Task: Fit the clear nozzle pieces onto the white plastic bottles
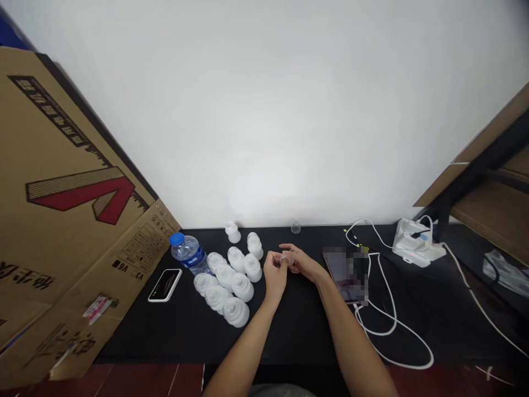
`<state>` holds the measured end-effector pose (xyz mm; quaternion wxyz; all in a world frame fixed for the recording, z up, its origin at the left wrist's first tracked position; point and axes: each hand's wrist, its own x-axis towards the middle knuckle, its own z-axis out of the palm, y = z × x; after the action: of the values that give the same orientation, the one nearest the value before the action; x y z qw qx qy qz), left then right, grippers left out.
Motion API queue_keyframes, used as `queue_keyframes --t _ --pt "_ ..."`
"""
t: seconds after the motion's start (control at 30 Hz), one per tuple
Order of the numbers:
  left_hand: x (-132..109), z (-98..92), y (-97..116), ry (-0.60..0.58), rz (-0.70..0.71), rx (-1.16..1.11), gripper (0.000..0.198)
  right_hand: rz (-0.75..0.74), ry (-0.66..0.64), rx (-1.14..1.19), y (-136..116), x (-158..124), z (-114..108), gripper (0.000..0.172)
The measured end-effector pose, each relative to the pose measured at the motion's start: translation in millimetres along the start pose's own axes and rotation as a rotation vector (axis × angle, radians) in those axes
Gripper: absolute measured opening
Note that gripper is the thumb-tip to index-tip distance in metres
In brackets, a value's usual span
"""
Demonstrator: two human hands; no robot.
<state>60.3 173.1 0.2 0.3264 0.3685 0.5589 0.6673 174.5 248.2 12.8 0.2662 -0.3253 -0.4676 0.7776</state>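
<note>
Held: a small translucent pale plastic piece (pixel 285 258), pinched at the middle of my grip
Hands: my left hand (pixel 274 273) and right hand (pixel 301 262), both narrow, closed together on it
Place: over the black surface (pixel 165 331), near a cluster of white plastic bottle-shaped caps (pixel 242 286)

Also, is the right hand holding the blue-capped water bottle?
No, the right hand meets the left hand, well apart from the blue-capped water bottle.

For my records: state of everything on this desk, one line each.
Left hand, pinching small translucent ring
Right hand, pinching the same ring
Water bottle, capped, lying on its side
White plastic pieces, standing clustered
Smartphone, face up, screen lit
Power strip, red light on
</note>
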Motion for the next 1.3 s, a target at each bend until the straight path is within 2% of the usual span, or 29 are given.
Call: queue_keyframes --t 0.23,0.4,0.47,0.6,0.67,0.8,0.93,1.03,1.17,1.3 --pt "-4.2 2.0 4.3 0.086 -0.031 0.009 0.021 -0.035 -0.018 -0.141 0.6 -3.8 1.5 0.062" --pt "-6.0 -0.2 4.8 0.101 -0.077 -0.124 0.018 -0.082 -0.047 -0.236 0.1 -4.4 5.9 0.066" --pt "-4.9 -1.2 4.2 0.093 -0.061 -0.129 0.016 -0.106 -0.044 -0.257 0.2 -3.9 7.0 0.067" --pt "-2.2 0.4 2.7 0.039 0.049 0.027 0.015 -0.121 -0.032 -0.220 0.0 -2.5 6.6 0.064" --pt "-2.0 2.9 2.9 0.012 0.052 0.021 0.017 -0.120 -0.021 -0.191 -0.8 -1.9 5.6 0.062" --pt "-2.5 7.0 5.3 -0.087 -0.023 -0.142 0.029 -0.157 0.059 -0.141 -2.5 0.8 3.0 0.057" --pt "-1.6 8.4 4.4 -0.091 -0.020 -0.218 0.040 -0.221 0.139 -0.170 -3.8 4.8 -0.4 0.057" --pt "-0.6 10.4 -0.9 -0.061 -0.036 -0.219 0.043 -0.303 0.252 -0.333 -5.7 6.2 -2.6 0.059" --pt "-0.1 14.4 -9.8 -0.022 -0.044 -0.227 0.045 -0.508 0.414 -0.583 -8.9 3.4 -5.4 0.054" --pt "0.3 18.1 -16.7 0.024 0.027 -0.208 0.041 -0.574 0.456 -0.745 -15.0 0.0 -6.0 0.054"
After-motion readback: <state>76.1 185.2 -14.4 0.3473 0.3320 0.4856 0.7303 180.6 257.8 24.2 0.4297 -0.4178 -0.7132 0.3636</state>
